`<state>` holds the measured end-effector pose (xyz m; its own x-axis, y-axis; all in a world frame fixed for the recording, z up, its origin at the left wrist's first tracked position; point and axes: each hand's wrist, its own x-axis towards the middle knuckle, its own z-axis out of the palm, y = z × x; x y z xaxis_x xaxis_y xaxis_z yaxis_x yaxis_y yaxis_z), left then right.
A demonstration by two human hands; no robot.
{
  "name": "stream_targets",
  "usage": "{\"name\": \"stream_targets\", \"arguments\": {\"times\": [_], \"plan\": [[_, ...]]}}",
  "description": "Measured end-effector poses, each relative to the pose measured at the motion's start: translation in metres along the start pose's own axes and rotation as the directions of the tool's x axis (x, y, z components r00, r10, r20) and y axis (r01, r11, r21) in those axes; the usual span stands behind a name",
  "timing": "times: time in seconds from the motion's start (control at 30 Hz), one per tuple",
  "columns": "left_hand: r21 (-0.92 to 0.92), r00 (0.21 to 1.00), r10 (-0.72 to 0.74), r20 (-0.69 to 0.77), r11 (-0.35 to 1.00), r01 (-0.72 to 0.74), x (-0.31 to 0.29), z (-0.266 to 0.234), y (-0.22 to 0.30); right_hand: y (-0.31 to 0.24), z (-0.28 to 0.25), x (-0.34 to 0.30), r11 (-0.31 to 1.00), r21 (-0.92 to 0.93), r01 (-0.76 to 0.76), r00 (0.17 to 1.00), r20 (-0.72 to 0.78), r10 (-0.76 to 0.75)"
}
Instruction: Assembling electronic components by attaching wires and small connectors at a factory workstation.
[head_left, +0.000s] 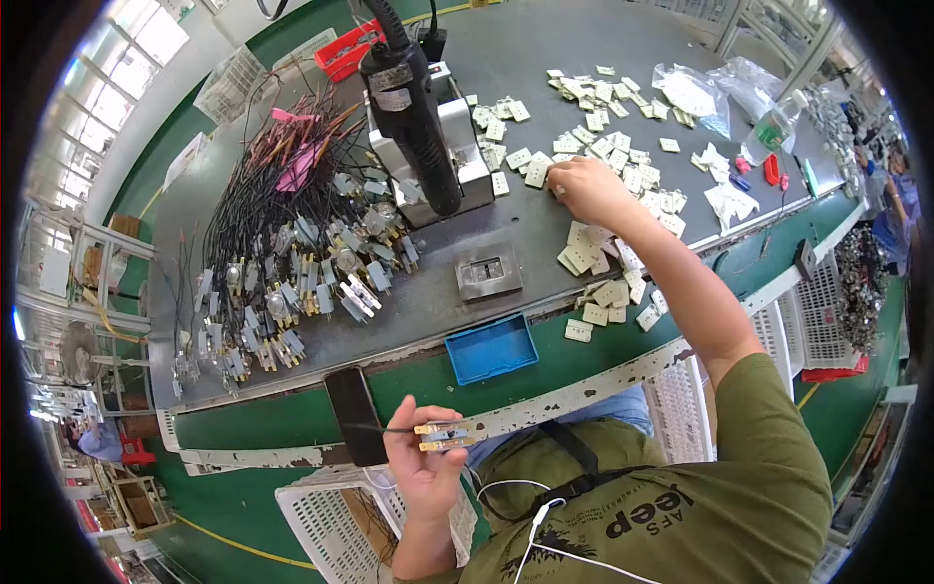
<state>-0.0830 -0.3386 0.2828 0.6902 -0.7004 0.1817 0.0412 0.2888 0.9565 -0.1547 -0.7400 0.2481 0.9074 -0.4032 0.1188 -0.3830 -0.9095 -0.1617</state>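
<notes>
In my left hand (423, 462), near the front edge of the bench, I grip a small wired terminal assembly (443, 435) with brass ends, a grey body and a black wire. My right hand (592, 190) reaches far over a scatter of small cream plates. Its fingers are curled together and its fingertips meet one cream plate (536, 174); what lies between them is hidden. Between the hands a square metal fixture (487, 272) sits on the bench. Behind it a black power screwdriver (413, 131) hangs upright beside a silver machine block (469, 146).
A large heap of wired assemblies (302, 277) covers the left of the bench. A blue tray (492, 350) and a black phone (354, 414) lie along the green front strip. Far right are a plastic bottle (773, 127) and clear bags (693, 92). White baskets (326, 530) stand below.
</notes>
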Motion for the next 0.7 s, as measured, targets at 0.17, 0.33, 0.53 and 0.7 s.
{"name": "stream_targets", "arguments": {"times": [0.17, 0.33, 0.53, 0.7], "plan": [[0.051, 0.994, -0.087, 0.062, 0.995, 0.084, 0.012, -0.005, 0.004, 0.006, -0.004, 0.0, 0.998, 0.048, -0.043, 0.999, 0.018, 0.042], [0.008, 0.998, -0.065, 0.027, 0.998, 0.064, 0.019, -0.003, 0.001, -0.032, -0.035, -0.02, 0.902, 0.396, -0.172, 0.978, -0.041, 0.204], [0.034, 0.998, -0.039, -0.051, 0.999, 0.041, 0.021, -0.001, 0.002, -0.12, -0.043, -0.071, 0.133, 0.988, 0.082, 0.987, -0.062, -0.146], [0.013, 0.995, 0.072, 0.07, 0.997, -0.073, 0.03, 0.004, 0.004, -0.167, -0.047, -0.09, 0.001, 0.991, 0.132, 0.97, -0.129, -0.204]]}}
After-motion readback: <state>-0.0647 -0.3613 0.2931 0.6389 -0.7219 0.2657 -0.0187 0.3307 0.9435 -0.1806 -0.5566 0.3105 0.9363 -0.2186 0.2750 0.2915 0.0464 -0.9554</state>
